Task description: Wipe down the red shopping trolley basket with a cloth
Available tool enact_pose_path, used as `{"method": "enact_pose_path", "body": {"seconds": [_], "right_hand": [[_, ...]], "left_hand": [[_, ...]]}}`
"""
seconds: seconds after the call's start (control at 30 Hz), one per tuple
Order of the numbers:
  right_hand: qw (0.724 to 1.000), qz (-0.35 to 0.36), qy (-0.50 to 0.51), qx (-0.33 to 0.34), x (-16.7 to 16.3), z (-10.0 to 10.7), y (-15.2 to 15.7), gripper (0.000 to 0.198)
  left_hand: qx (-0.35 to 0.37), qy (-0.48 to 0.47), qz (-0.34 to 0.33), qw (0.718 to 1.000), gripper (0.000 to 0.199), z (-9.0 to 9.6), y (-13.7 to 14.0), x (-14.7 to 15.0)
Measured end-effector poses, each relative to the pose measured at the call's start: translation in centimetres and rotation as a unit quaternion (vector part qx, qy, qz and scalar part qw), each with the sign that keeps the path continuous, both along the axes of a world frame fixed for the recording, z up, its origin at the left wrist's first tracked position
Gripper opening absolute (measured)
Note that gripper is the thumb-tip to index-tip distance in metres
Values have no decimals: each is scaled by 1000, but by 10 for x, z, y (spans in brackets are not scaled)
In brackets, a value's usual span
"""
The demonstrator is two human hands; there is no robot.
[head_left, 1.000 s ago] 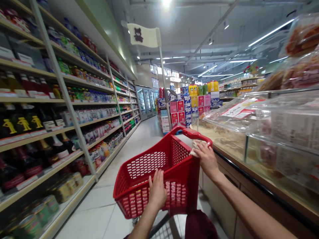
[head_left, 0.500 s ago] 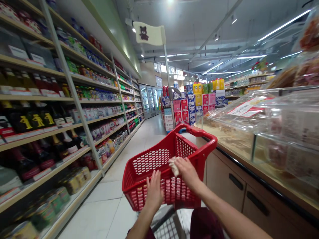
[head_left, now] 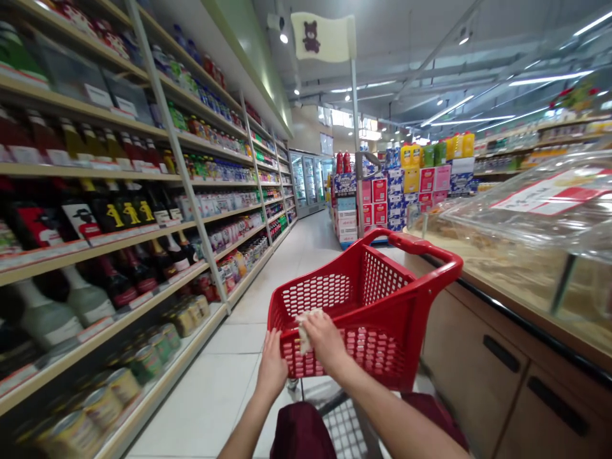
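A red plastic shopping cart (head_left: 356, 306) with a perforated basket stands in front of me, its handle to the right. In my right hand (head_left: 325, 341) is a crumpled cream-white cloth (head_left: 305, 328), pressed on the basket's near top rim toward the left end. My left hand (head_left: 273, 360) rests at the near left corner of the basket, fingers stretched out along its edge and holding nothing. The cart's lower frame shows partly beneath the basket, between my knees.
Shelves (head_left: 191, 223) of bottles and cans line the left. To the right runs a wooden counter (head_left: 478, 344) with clear plastic food packs (head_left: 540, 197) on top. Stacked drink boxes (head_left: 377, 197) stand ahead beside a pole bearing a bear flag (head_left: 325, 38). Tiled floor (head_left: 201, 389) lies between.
My right hand has slid left along the basket rim with the cloth, close to my left hand. My left hand has come onto the basket's left corner. The whole view has shifted leftward.
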State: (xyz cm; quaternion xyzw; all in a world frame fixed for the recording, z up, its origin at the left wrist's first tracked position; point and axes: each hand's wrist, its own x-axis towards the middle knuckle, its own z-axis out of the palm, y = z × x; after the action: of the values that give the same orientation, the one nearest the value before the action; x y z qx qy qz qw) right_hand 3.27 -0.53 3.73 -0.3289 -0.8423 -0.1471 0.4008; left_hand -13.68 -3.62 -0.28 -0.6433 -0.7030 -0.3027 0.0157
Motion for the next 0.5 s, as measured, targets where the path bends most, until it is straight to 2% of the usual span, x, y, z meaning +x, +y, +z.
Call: {"method": "enact_pose_path", "body": {"seconds": [0.07,0.13,0.23,0.33,0.4,0.43,0.5], "right_hand": [[999,37,-24,0,-37,-6,-6,33],[995,79,-51,14,-48,-10,-9,35],[991,109,-65,30,-31,-27,-11,29],[992,103,-78,13,-7,-55,-20,24],[993,94,-71,-1,4,-66,-28,19],[995,88,-56,-2,9,-66,-31,18],[997,75,-12,19,20,-51,-34,20]], "left_hand": [[-2,-25,-30,999,67,-1,-3,-8],[-10,-33,-45,998,70,0,-7,-17],[-16,-35,-53,998,71,6,-11,-25],[-15,-38,-56,998,69,16,-10,-24],[-16,-29,-66,997,66,21,-7,-19],[-17,-22,-69,997,66,23,-5,-15],[-18,-10,-70,997,65,27,-1,-6]]}}
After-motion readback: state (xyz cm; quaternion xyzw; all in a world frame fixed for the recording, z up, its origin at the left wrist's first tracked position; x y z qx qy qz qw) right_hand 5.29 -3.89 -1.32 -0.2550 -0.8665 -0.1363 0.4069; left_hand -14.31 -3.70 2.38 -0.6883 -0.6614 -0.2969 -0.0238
